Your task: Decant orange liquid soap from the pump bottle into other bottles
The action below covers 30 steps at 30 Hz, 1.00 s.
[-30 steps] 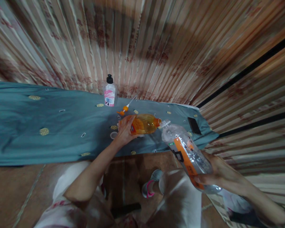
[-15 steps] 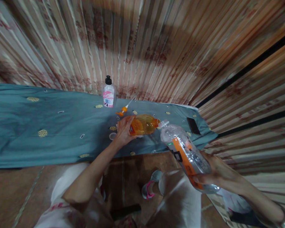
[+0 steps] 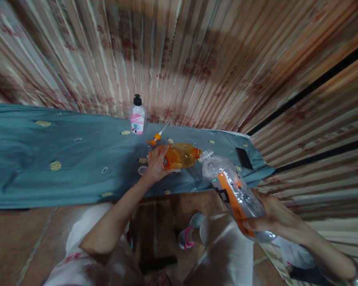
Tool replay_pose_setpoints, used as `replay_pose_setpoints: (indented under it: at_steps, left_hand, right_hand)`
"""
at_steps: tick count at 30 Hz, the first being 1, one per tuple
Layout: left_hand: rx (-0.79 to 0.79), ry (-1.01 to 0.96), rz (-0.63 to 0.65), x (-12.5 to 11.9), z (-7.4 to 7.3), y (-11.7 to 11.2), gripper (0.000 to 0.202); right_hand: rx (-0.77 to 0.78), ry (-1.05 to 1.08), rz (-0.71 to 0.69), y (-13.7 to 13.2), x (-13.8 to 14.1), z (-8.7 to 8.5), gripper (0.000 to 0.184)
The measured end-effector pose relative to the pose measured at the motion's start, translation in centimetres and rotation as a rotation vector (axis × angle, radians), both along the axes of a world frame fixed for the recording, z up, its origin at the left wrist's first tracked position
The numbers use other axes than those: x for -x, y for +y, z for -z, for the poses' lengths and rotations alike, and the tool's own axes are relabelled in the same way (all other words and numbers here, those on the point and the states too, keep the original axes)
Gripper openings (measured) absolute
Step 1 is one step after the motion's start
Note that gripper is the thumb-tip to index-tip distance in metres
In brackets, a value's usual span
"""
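The left hand is gripping an orange-liquid bottle tilted sideways above the teal cloth, mouth meeting a clear plastic bottle the right hand is clasping.

On the table: small bottle at rear, pump before it, phone far right; tipped bottle between pump and phone.

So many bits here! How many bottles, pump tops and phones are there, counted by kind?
Bottles: 3 (orange bottle in the left hand, clear bottle in the right hand, pink-labelled bottle standing on the cloth)
Pump top: 1
Phone: 1
Total: 5
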State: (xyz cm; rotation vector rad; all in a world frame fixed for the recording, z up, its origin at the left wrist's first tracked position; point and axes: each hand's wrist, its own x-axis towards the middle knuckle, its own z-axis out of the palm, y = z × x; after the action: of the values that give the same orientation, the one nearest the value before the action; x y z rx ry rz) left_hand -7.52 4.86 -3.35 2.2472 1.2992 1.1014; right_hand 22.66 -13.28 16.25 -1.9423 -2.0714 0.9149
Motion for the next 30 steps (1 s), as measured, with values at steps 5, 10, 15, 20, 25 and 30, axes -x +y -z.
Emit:
replay_pose_setpoints:
  at_steps: [5,10,15,20,25,30]
  left_hand:
    - [-0.021,-0.008,0.004,0.0,0.2,0.1,0.105]
    - [-0.025,-0.009,-0.01,0.1,0.3,0.3,0.106]
    - [0.009,-0.045,-0.032,0.2,0.0,0.2,0.105]
    - [0.017,-0.079,-0.049,0.1,-0.4,0.1,0.1]
    - [0.044,-0.097,-0.061,0.1,-0.8,-0.2,0.096]
    - [0.052,-0.099,-0.068,0.1,-1.2,-0.3,0.094]
  right_hand:
    - [0.067,0.005,0.084,-0.2,-0.4,0.8,0.043]
    - [-0.012,0.017,0.144,-0.7,-0.2,2.9,0.053]
    - [-0.056,0.089,0.174,-0.8,0.9,4.2,0.059]
    - [-0.088,0.181,0.178,-0.5,1.3,4.8,0.062]
    - [-0.131,0.153,0.205,0.1,1.0,5.0,0.056]
    - [-0.089,0.109,0.217,0.5,0.8,5.0,0.057]
